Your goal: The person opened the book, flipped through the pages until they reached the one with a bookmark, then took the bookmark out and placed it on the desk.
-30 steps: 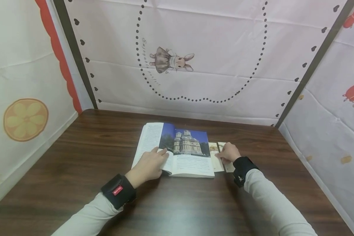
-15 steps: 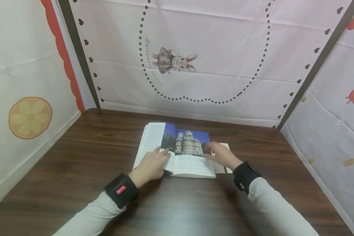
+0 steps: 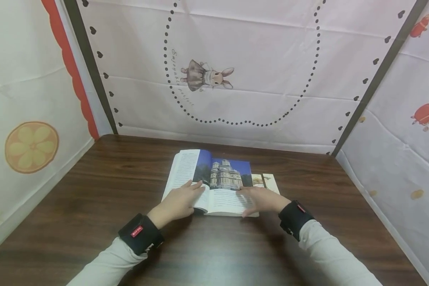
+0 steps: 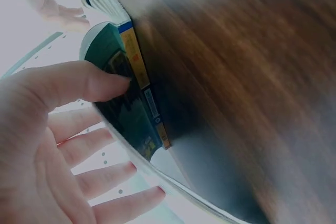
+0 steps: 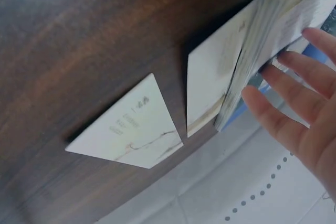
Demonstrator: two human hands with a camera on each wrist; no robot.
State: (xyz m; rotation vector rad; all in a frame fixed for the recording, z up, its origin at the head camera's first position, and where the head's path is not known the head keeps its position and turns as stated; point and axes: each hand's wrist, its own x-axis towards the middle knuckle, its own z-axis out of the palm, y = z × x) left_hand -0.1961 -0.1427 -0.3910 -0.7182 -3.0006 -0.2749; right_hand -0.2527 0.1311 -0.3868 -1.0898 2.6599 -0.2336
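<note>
An open book (image 3: 228, 200) lies on the brown table, with a photo of a domed building across its pages. My left hand (image 3: 178, 200) grips its left half: in the left wrist view the thumb lies against the dark green cover (image 4: 97, 45) and the fingers are on the page side. That half bends up off the table, baring the spine (image 4: 135, 59). My right hand (image 3: 262, 198) rests on the right page with fingers spread. Beside the book lie two cream printed cards; one card (image 5: 210, 82) is right at the page edges, the other card (image 5: 131, 129) apart from it.
The wood-grain table (image 3: 128, 171) reaches to a white cloth backdrop (image 3: 271, 71) printed with a rabbit and dots. Similar cloth walls close in the left and right sides.
My right hand has left the cards and moved left onto the book's right page, its fingers now spread. My left hand keeps its hold on the left half.
</note>
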